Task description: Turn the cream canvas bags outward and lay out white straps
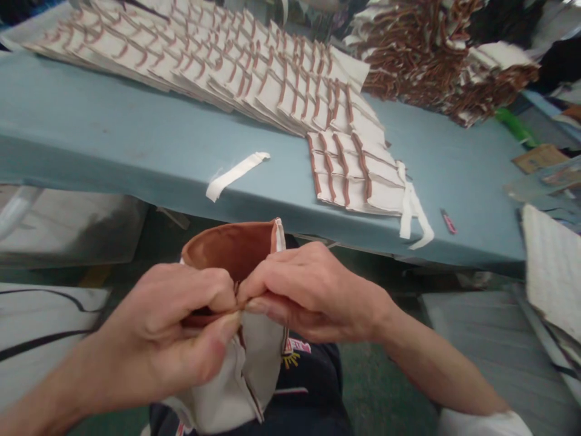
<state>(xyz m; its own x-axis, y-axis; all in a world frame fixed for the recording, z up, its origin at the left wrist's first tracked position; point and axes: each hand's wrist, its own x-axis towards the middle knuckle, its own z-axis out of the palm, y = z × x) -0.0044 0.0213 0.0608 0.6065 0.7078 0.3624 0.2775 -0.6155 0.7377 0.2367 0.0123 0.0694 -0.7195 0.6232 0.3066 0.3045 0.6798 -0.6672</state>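
Note:
My left hand [167, 333] and my right hand [304, 290] both pinch the rim of a small cloth pouch [236, 254], fingers closed, thumbs meeting at its near edge. The pouch is cream canvas outside with a reddish-brown lining showing at its open mouth; its body hangs down over my lap. It is held below the front edge of a blue table [113, 145].
Rows of flat cream pieces with brown strips [254, 66] cover the table's back, with a smaller stack [358, 175] near the front edge. A loose white strip [233, 175] and a small red tool [448, 221] lie on the table. A heap of finished pieces [436, 54] sits far right.

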